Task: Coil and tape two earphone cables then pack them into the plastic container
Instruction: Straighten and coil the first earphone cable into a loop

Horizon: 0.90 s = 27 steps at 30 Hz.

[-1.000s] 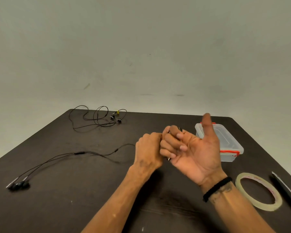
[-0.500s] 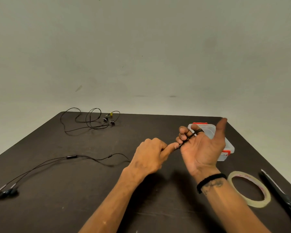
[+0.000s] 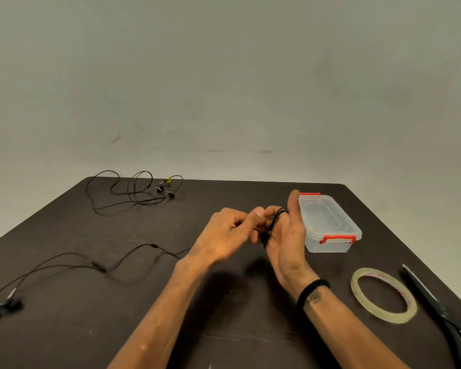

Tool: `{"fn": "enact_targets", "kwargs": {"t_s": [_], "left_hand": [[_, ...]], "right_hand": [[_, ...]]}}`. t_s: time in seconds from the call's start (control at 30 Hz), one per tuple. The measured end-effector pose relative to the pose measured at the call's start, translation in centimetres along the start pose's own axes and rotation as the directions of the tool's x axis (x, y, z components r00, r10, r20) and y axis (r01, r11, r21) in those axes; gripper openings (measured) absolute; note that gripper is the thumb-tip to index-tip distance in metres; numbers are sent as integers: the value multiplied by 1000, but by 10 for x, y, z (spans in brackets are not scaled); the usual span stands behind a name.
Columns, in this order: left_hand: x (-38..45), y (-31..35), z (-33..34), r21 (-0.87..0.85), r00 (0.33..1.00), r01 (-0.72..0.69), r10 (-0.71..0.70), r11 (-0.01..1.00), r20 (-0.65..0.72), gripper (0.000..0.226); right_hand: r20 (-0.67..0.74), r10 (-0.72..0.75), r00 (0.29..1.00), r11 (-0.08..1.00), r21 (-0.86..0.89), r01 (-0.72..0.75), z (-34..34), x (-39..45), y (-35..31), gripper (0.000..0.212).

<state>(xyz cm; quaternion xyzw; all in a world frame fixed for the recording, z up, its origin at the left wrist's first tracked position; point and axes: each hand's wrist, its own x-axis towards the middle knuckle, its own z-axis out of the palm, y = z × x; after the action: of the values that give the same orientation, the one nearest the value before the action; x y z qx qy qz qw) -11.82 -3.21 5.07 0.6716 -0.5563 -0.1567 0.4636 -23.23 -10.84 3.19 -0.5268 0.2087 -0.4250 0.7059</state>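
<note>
A black earphone cable [image 3: 101,267] trails across the dark table [image 3: 240,328] from its earbuds at the left edge up to my hands. Its near end is looped around the fingers of my right hand [image 3: 285,235], which stands palm-left and upright. My left hand [image 3: 229,235] pinches the cable against those fingers. A second black earphone cable [image 3: 133,191] lies loose and tangled at the far left corner. A clear plastic container [image 3: 330,225] with red latches and its lid on sits just right of my right hand.
A roll of clear tape [image 3: 383,295] lies flat at the right, near my right forearm. Black scissors [image 3: 442,312] lie beside it along the table's right edge. A plain pale wall rises behind the table.
My left hand has brought the cable around my right fingers again, adding a loop. The slack on the table has drawn closer to my hands, and the view has shifted slightly.
</note>
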Motion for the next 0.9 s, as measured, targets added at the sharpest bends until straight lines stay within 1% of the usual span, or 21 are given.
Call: {"fn": "enact_targets", "kwargs": {"t_s": [0.07,0.17,0.27,0.37,0.47,0.57,0.67,0.73,0.8,0.87,0.9], "left_hand": [[-2,3,-2,35,997,-17,19,999,-73,65],[-4,1,-6,142,976,-106,130,984,-173,67],[-2,-7,-11,290,919,-151,243,945,-311,68],[0,-9,-13,335,873,-197,320,921,-367,68],[1,-10,-12,290,861,-199,308,936,-404,71],[2,-11,-12,239,856,-201,289,950,-429,72],[3,-12,-12,179,864,-191,252,965,-437,71],[3,-12,-11,106,881,-175,204,979,-427,71],[3,-14,-8,-27,914,-134,113,991,-390,73],[4,-15,-6,-172,957,-46,-6,984,-291,79],[4,-16,-3,-218,973,-5,-45,976,-227,85]], "right_hand": [[39,31,999,997,-66,-29,1,0,3,79],[123,107,987,975,-208,-80,2,-2,5,90],[200,260,945,927,-324,-187,3,-7,6,95],[257,347,902,894,-380,-236,3,-9,5,94],[325,413,851,885,-363,-291,4,-10,3,93],[422,460,781,883,-307,-354,5,-12,0,93],[512,475,715,879,-239,-413,7,-12,-3,90],[558,469,684,874,-184,-449,7,-13,-6,86],[603,449,659,861,-96,-499,7,-14,-10,83],[631,423,650,830,17,-557,6,-14,-14,82],[637,407,654,813,73,-577,5,-14,-16,82]]}}
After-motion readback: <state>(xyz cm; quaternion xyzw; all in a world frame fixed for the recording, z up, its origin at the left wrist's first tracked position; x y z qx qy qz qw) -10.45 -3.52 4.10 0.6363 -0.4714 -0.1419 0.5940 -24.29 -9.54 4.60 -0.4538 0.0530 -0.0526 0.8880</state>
